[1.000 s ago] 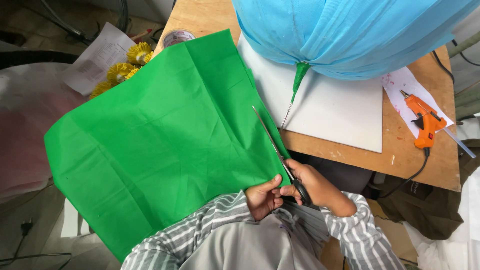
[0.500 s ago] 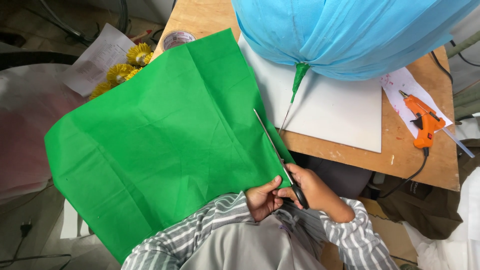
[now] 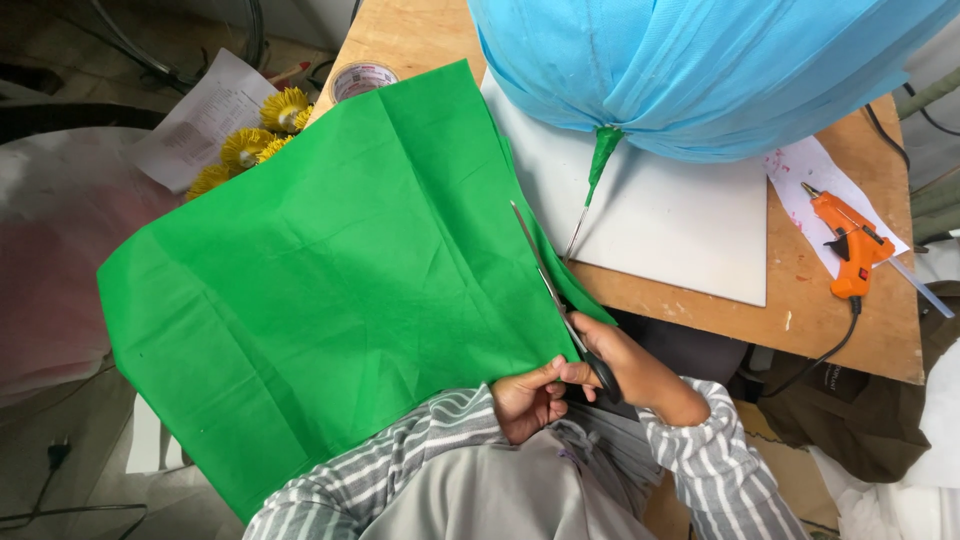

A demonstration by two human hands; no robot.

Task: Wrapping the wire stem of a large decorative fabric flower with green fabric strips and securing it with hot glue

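Right hand (image 3: 625, 365) closed through the scissors (image 3: 560, 300) handles, blades running up the green cloth (image 3: 330, 280) right edge, left hand (image 3: 525, 395) pinching that cloth's near corner just beside the handles, cloth draped over the wooden table's (image 3: 850, 330) left end.

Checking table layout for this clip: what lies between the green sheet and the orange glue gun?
In the head view, a white board lies on the wooden table between the green sheet and the orange glue gun.
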